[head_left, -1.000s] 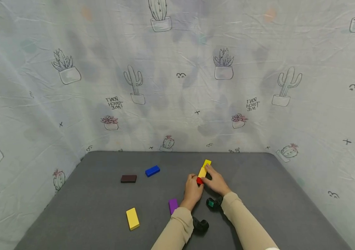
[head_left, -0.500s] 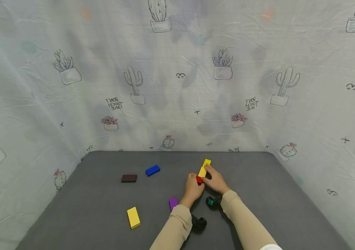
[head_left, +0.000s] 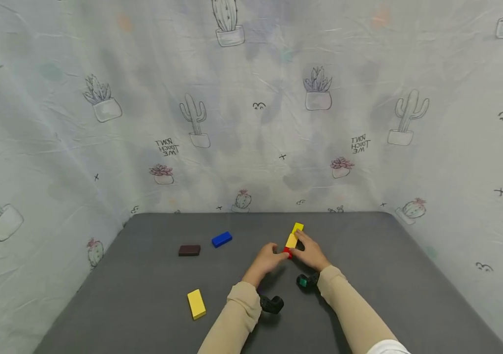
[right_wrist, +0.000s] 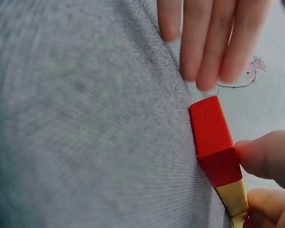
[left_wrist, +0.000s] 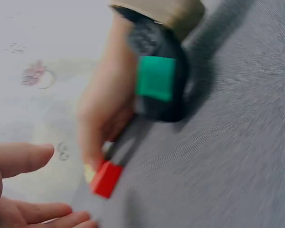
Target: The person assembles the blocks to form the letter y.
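A red block (head_left: 287,253), a yellow block (head_left: 291,241) and a farther yellow block (head_left: 298,227) lie end to end in a slanted row on the grey table. My right hand (head_left: 310,253) is along the row's right side; in the right wrist view its thumb (right_wrist: 263,154) touches the red block (right_wrist: 211,126) and a finger (right_wrist: 268,202) rests against the yellow block (right_wrist: 232,195). My left hand (head_left: 265,260) holds nothing. Its fingers are spread from the thumb, left of the red block, and a gap separates them from it in the left wrist view.
On the table's left half lie a dark brown block (head_left: 189,250), a blue block (head_left: 222,239) and a lone yellow block (head_left: 196,304). Black wrist devices (head_left: 272,304) sit below both wrists. A cactus-print cloth (head_left: 251,128) rises behind the table.
My left hand has let go of the red block and drawn back to the left, its fingers opening. The left forearm now covers the purple block. My right hand stays at the row.
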Demonstrator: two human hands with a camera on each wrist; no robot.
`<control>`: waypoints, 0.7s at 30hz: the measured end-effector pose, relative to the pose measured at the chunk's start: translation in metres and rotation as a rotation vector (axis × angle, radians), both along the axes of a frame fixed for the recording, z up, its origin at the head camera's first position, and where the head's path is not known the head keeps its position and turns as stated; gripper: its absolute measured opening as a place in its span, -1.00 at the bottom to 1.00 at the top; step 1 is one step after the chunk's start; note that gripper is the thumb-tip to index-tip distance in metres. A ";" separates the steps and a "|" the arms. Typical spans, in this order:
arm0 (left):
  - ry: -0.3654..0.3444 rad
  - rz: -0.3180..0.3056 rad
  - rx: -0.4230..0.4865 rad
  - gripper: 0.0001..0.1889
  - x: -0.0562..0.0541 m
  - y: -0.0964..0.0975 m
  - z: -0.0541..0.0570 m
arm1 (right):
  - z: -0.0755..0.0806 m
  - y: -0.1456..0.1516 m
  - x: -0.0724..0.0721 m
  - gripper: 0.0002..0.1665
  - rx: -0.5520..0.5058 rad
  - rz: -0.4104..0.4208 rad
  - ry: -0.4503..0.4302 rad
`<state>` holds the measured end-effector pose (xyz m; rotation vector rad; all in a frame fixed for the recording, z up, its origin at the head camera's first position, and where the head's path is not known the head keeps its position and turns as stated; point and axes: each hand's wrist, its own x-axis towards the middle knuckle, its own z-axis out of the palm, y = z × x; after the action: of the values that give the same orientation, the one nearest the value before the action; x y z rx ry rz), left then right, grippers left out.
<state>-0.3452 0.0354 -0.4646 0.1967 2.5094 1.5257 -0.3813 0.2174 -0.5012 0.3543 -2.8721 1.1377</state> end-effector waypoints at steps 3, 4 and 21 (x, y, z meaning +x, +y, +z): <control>-0.059 -0.017 0.041 -0.37 0.003 -0.015 0.005 | -0.001 0.001 -0.002 -0.19 0.011 0.004 -0.010; -0.064 -0.017 0.046 -0.38 0.004 -0.020 0.006 | -0.001 0.001 -0.002 -0.19 0.014 0.005 -0.012; 0.065 -0.213 -0.027 -0.46 0.046 -0.088 0.002 | 0.000 0.002 -0.001 -0.18 0.048 0.027 -0.023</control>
<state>-0.2996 -0.0525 -0.4631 0.5003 2.4633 1.4220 -0.3819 0.2197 -0.5009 0.3855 -2.9280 1.0856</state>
